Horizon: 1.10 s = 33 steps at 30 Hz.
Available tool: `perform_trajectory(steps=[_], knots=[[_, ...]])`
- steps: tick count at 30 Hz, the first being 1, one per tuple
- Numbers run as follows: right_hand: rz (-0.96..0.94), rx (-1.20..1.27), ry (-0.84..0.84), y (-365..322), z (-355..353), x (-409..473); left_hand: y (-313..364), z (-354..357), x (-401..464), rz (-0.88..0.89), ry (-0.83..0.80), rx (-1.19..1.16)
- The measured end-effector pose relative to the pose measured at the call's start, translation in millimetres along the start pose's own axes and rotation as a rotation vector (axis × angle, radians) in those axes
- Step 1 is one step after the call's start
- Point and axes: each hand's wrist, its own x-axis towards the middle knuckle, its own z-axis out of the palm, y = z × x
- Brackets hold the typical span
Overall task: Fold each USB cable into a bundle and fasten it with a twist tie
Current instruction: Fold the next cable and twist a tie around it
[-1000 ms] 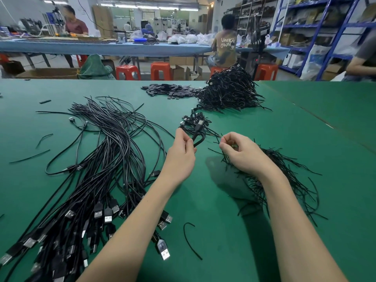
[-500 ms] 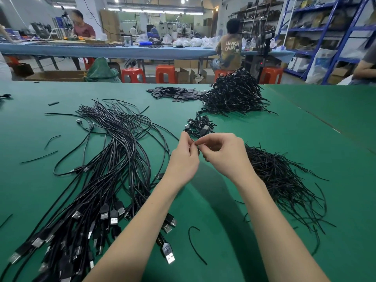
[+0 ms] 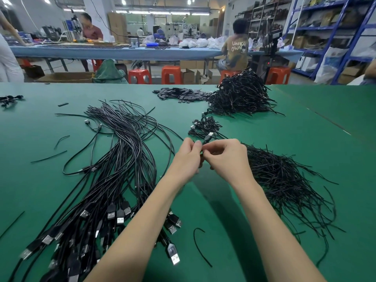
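My left hand (image 3: 188, 158) grips a small folded black USB cable bundle (image 3: 206, 141) above the green table (image 3: 305, 143); only its tip and a plug show past my fingers. My right hand (image 3: 225, 157) meets the left at the bundle, fingers curled, pinching a thin black twist tie that is mostly hidden. A loose sheaf of unfolded USB cables (image 3: 122, 159) lies to the left, plugs toward me. A pile of black twist ties (image 3: 284, 180) lies under and right of my right wrist.
A few tied bundles (image 3: 205, 127) lie just beyond my hands, and a big heap of bundles (image 3: 242, 96) sits farther back beside flat black pieces (image 3: 181, 94). Stray ties (image 3: 199, 245) lie near the front. People work at a far table.
My right hand left the twist tie pile and came to the left hand at the bundle. Both hands now work close together on it.
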Motion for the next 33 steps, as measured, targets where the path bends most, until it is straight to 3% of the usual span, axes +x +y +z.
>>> perform_trajectory(steps=[9,17,22,27,30,33], knots=[[0.16,0.206,0.016,-0.3,-0.8,-1.9,1.9,1.9,-1.1,0.135,0.086,0.145],[0.358,0.721,-0.205,-4.9,-11.9,-2.4,4.0,-5.8,0.1,0.1,0.104,-0.129],[0.648,0.982,-0.243,2.4,-15.9,0.3,10.1,-5.4,-2.3,0.119,0.069,-0.211],[0.853,1.337,-0.369,15.1,-18.5,-0.3,17.6,-9.8,-7.5,0.134,-0.124,-0.309],[0.715,1.237,-0.44,26.5,-24.7,1.0,19.5,-19.8,-12.0,0.146,-0.387,-0.288],[0.527,0.932,-0.456,36.3,-38.5,3.1,20.5,-27.0,-15.2,0.156,-0.536,-0.178]])
